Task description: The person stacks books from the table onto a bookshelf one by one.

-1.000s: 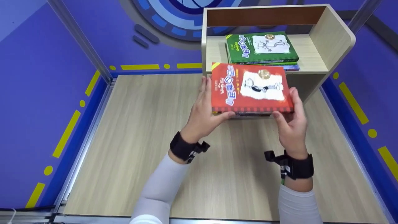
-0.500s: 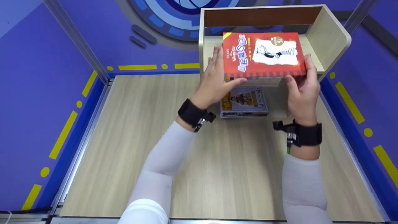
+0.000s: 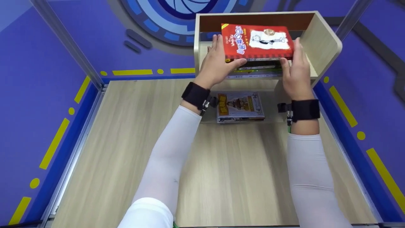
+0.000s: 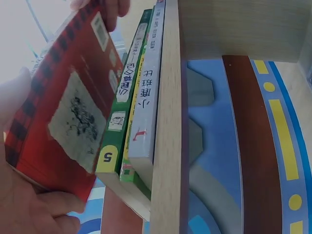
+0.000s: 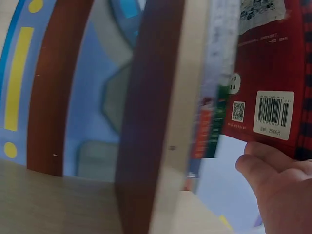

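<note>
A red paperback book [image 3: 237, 33] is held between my two hands above the upper board of a small wooden bookshelf [image 3: 326, 49]. My left hand [image 3: 215, 65] grips its left end, thumb along the near edge. At the other end my right hand [image 3: 297, 72] holds it the same way. Under it lies a stack: a green book [image 4: 108, 151] marked 5, a thinner green-and-yellow book [image 4: 132, 173] and a pale lilac book [image 4: 146, 117]. In the left wrist view the red book is angled away from the stack, its back cover [image 4: 58, 161] showing.
Another small stack of books [image 3: 240, 107] lies in the lower compartment, below the upper board. Pale wood tabletop [image 3: 142, 133] spreads in front and to the left. Blue panels with yellow marks [image 3: 60, 142] enclose the sides and back.
Both hands have carried the red book away from me, from in front of the shelf to over the stack on the upper board. The lower stack has come into sight.
</note>
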### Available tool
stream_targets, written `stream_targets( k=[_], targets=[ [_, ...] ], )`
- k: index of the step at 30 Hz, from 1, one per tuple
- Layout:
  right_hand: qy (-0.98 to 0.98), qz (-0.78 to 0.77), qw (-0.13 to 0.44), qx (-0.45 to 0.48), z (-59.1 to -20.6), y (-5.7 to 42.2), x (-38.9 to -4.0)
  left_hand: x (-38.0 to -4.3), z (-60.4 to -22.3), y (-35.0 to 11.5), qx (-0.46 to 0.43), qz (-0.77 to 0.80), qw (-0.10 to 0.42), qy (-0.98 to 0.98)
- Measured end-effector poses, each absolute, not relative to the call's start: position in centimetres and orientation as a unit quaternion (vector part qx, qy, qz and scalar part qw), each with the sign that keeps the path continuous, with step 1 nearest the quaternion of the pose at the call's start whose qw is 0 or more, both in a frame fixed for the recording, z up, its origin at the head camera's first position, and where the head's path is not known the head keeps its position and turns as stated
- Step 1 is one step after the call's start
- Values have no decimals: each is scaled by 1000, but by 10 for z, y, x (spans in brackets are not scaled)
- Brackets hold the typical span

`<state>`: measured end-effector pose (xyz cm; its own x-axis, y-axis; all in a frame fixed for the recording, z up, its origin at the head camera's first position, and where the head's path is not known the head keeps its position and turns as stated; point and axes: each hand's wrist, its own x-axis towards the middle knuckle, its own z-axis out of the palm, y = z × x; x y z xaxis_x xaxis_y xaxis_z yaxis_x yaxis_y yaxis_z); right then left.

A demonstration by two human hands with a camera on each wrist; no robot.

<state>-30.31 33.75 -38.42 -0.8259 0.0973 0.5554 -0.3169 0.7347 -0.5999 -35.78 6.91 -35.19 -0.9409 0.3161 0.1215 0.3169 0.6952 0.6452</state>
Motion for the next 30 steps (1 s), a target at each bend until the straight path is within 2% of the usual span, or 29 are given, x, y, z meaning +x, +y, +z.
stream_targets(
  k=[3,6,12,17,20,25,30],
  targets=[
    [-899,354,254,51,-389,339,-307,-361,-355,70,-147,-344,-16,-927],
    [-911,339,234,25,-391,340,-302,-361,-358,70,-131,-340,-3,-931],
    [-909,327,257,13,-391,331,-290,-352,-356,67,-145,-310,38,-939],
    [-916,312,250,17,-392,322,-283,-333,-357,75,-171,-271,56,-946],
    [-917,308,252,15,-403,324,-262,-303,-377,85,-197,-277,71,-938],
    [-908,322,266,23,-439,326,-216,-245,-432,82,-248,-278,110,-922],
    [-901,341,268,28,-475,319,-193,-220,-482,54,-239,-242,156,-927]
  ],
)
